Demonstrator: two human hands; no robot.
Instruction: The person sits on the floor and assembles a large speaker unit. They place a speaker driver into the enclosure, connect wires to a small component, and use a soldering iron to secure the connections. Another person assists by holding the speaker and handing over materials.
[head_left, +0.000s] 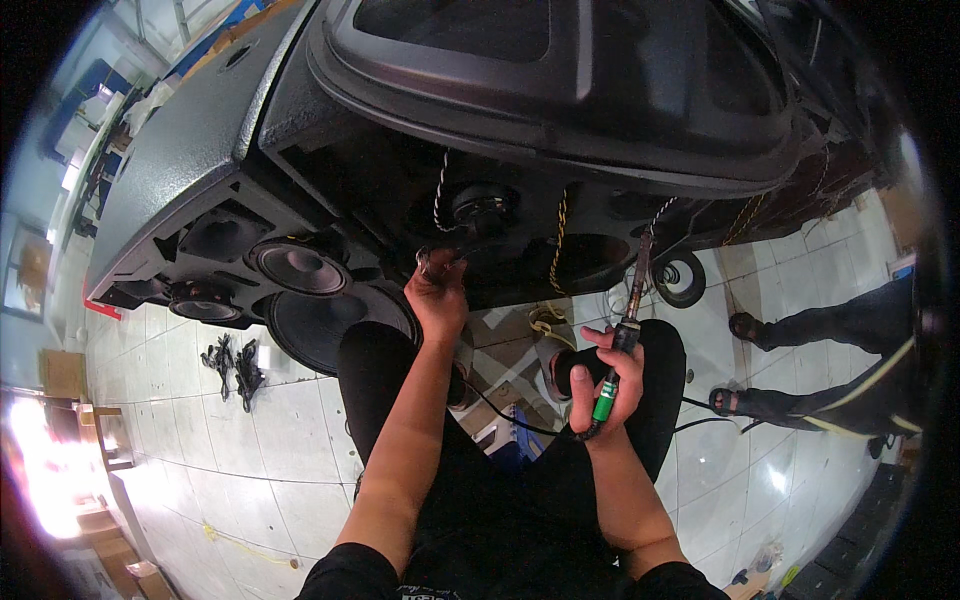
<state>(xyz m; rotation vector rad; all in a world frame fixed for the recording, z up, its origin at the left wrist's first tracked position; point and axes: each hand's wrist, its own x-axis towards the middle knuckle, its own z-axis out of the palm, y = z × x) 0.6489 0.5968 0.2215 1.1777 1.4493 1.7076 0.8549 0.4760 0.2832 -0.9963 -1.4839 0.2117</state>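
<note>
Pointing upward, the soldering iron (624,335), black and green at the handle with a slim metal shaft, sat firmly in the right hand (620,385)! Left of that grip, the left hand (438,296) curled below a white-and-black twisted wire (440,190) at the dark speaker cabinet (395,190); whether its shadowed fingertips pinched anything, I couldn't tell.

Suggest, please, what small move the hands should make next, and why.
Probably ease the slim soldering iron with a black-and-green handle leftward, toward the left hand: the right hand holds it tip-up and apart, while the left fingers are raised near the black-and-white twisted wire. What they grip is too dark to tell.
</note>
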